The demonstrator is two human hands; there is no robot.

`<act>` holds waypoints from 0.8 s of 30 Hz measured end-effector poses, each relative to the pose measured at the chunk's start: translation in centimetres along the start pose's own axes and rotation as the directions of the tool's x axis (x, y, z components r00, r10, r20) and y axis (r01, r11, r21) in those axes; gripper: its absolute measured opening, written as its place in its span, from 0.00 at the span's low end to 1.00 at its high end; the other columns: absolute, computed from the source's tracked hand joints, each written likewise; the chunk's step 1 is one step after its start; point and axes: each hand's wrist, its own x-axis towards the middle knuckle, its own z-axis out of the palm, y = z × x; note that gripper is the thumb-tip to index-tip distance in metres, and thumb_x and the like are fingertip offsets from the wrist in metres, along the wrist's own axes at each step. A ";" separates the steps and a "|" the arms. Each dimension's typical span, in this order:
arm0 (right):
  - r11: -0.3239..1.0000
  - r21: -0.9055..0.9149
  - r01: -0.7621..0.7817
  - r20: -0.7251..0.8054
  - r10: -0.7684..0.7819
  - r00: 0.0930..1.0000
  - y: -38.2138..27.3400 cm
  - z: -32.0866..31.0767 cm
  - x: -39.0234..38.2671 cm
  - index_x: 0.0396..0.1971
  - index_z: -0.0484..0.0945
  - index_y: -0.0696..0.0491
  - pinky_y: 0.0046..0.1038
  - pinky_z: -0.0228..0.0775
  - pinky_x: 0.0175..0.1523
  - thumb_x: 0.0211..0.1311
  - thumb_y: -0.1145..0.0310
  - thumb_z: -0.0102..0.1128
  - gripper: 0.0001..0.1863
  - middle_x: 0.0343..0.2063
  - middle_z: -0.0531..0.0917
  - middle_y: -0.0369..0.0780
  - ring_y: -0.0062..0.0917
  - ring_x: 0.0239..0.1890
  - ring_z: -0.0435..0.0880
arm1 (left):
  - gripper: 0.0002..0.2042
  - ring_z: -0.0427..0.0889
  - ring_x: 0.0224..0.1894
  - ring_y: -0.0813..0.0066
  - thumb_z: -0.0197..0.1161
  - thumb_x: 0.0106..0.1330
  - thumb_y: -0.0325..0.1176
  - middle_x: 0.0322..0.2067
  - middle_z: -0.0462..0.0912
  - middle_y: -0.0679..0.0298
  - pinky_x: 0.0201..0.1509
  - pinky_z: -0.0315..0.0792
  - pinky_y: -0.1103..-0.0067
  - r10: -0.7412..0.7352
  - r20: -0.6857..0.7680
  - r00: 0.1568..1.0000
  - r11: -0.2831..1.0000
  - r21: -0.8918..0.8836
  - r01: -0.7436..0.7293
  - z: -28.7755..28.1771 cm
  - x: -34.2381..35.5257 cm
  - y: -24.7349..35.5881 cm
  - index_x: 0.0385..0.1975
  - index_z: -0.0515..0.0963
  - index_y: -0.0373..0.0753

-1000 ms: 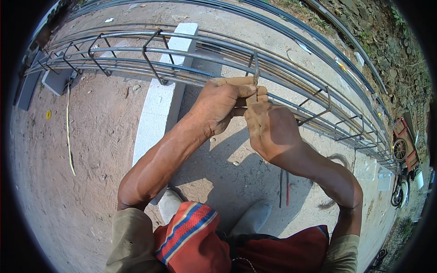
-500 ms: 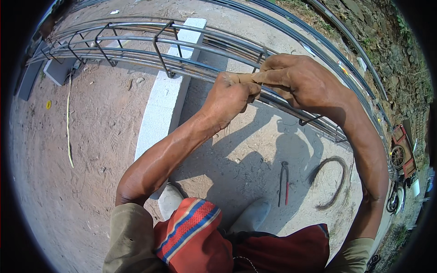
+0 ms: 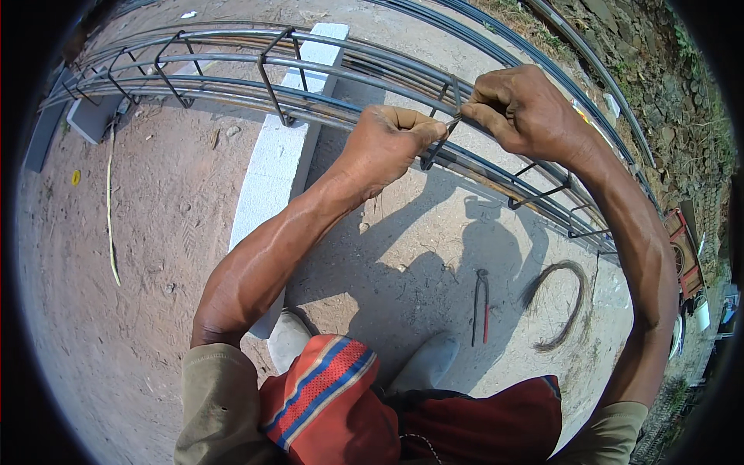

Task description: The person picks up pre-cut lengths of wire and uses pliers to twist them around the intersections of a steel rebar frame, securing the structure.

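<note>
Right of the single white block (image 3: 277,167), the left hand (image 3: 394,143) and right hand (image 3: 518,108) both pinch one short dark wire (image 3: 455,121) at one steel cage (image 3: 353,76). The cage crosses the block's far end, overhanging both edges. Nearer, right of the block, ground (image 3: 508,360) gives room around one pair of pliers (image 3: 482,276) and one coil (image 3: 581,298).

Left fingers (image 3: 421,130) and right fingers (image 3: 487,120) pinch close together, right elbow (image 3: 652,314) bowed outward.
</note>
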 end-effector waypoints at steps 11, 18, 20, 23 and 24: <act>0.959 -0.063 -0.277 -0.601 0.185 0.778 -4.5 10.7 -2.8 0.18 0.73 0.60 0.32 0.63 0.19 0.54 0.76 0.58 0.08 0.15 0.75 0.42 0.34 0.16 0.75 | 0.07 0.70 0.16 0.78 0.60 0.52 0.28 0.13 0.74 0.62 0.20 0.66 0.77 -0.032 0.021 0.999 0.929 0.370 0.022 -1.3 2.4 7.0 0.17 0.78 0.32; 0.629 0.679 -0.379 -0.428 0.758 0.491 -7.4 13.0 -0.1 0.34 0.74 0.58 0.35 0.70 0.34 0.51 0.67 0.57 0.12 0.27 0.80 0.48 0.43 0.32 0.80 | 0.08 0.76 0.18 0.75 0.55 0.52 0.26 0.17 0.79 0.55 0.22 0.70 0.75 0.219 0.054 0.974 0.826 0.522 -0.215 3.6 -1.1 6.7 0.24 0.78 0.28; 0.665 0.692 -0.281 -0.431 0.692 0.579 -6.4 13.2 -1.5 0.36 0.74 0.59 0.34 0.70 0.34 0.53 0.65 0.56 0.14 0.27 0.81 0.48 0.41 0.31 0.80 | 0.07 0.77 0.18 0.75 0.55 0.54 0.25 0.17 0.79 0.55 0.22 0.71 0.76 0.182 0.054 0.982 0.895 0.405 -0.188 3.3 -3.4 6.4 0.26 0.79 0.29; 0.171 0.985 0.003 -0.123 0.696 0.708 -4.9 11.3 -2.9 0.37 0.75 0.63 0.27 0.72 0.32 0.59 0.63 0.53 0.16 0.28 0.82 0.45 0.31 0.30 0.81 | 0.07 0.78 0.18 0.74 0.54 0.59 0.25 0.18 0.79 0.57 0.23 0.71 0.76 0.188 0.082 0.979 0.917 0.341 -0.205 2.4 -5.7 5.0 0.30 0.79 0.31; -0.418 0.900 0.120 0.164 0.582 0.796 -4.6 10.5 -3.1 0.37 0.76 0.65 0.23 0.74 0.31 0.62 0.64 0.52 0.17 0.28 0.82 0.42 0.23 0.29 0.81 | 0.07 0.79 0.19 0.74 0.54 0.60 0.25 0.18 0.80 0.57 0.24 0.71 0.77 0.242 0.115 0.964 0.882 0.388 -0.268 2.3 -6.3 4.7 0.32 0.79 0.31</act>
